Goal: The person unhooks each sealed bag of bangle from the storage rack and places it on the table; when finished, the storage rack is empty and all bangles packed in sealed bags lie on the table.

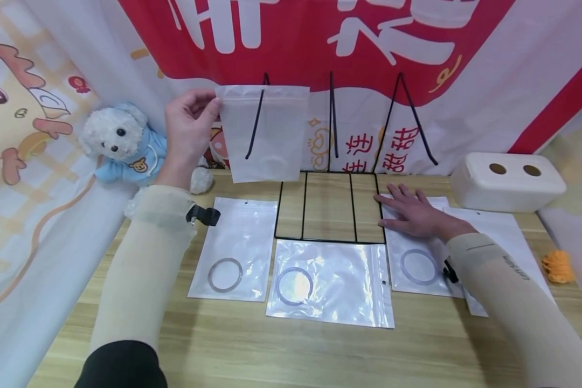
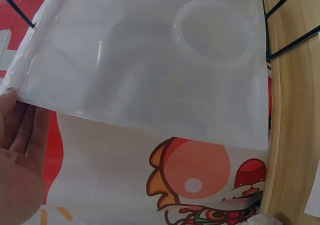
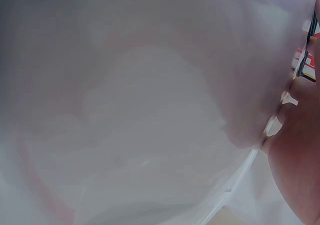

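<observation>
My left hand point(image 1: 192, 121) pinches the upper left corner of a white zip bag point(image 1: 276, 134) that hangs on a black wire hook point(image 1: 256, 124). Through the plastic in the left wrist view, a pale ring point(image 2: 215, 32) shows inside this bag. On the table at the right, my right hand point(image 1: 414, 213) rests with spread fingers on a flat bag point(image 1: 397, 269) holding a clear ring point(image 1: 419, 267). The right wrist view is mostly filled by blurred, pale plastic. Two more ring bags lie flat: one at the left point(image 1: 252, 237), one in front point(image 1: 344, 280).
The black wire rack point(image 1: 330, 240) has its base on the wooden table point(image 1: 252, 345), with more hooks point(image 1: 333, 118) standing up. A plush bear point(image 1: 121, 140) sits at the left. At the right are another white bag point(image 1: 504, 242), a white box point(image 1: 506, 186) and an orange bundle point(image 1: 558, 267).
</observation>
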Tool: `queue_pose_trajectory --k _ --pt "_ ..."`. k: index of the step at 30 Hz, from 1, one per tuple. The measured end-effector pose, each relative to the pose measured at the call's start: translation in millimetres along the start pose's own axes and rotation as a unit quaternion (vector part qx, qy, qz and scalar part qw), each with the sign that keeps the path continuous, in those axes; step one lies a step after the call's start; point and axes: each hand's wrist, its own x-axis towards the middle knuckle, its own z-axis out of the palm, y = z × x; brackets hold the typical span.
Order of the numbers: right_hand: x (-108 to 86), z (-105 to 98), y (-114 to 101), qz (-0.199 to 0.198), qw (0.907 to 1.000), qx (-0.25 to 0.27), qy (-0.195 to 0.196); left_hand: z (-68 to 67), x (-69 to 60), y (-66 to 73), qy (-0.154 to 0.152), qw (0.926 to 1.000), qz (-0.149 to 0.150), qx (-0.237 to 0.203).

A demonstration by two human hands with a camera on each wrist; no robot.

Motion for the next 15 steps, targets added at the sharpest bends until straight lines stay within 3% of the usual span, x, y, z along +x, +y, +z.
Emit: queue_pose_trajectory --k 15 --pt "-1.3 -1.3 -1.1 0.000 1.0000 -0.001 0.000 -3.6 0.0 7.4 -0.008 0.9993 -0.032 0.016"
